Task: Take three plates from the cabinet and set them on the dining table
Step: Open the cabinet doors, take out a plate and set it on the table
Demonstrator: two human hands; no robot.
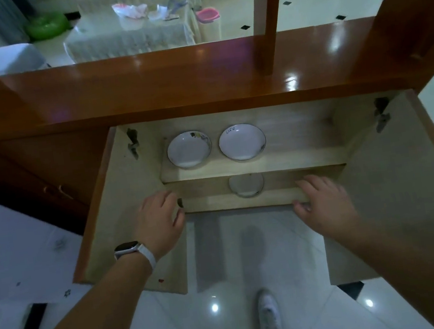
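Observation:
The cabinet (389,168) stands open below me, both doors swung out. Two white plates with dark rims sit side by side on its upper shelf: the left plate (189,149) and the right plate (242,141). A third plate (247,189) lies on the lower shelf, partly hidden by the upper one. My left hand (160,222), with a white watch on the wrist, hovers at the left end of the lower shelf, fingers relaxed and holding nothing. My right hand (324,202) rests with straight fingers on the front edge of the lower shelf, to the right of the third plate.
The left door (110,207) and right door (400,208) flank my arms. A glossy wooden counter (170,78) tops the cabinet, with posts rising from it. A cloth-covered table (13,248) lies at the left. My white shoe (269,316) stands on shiny floor tiles.

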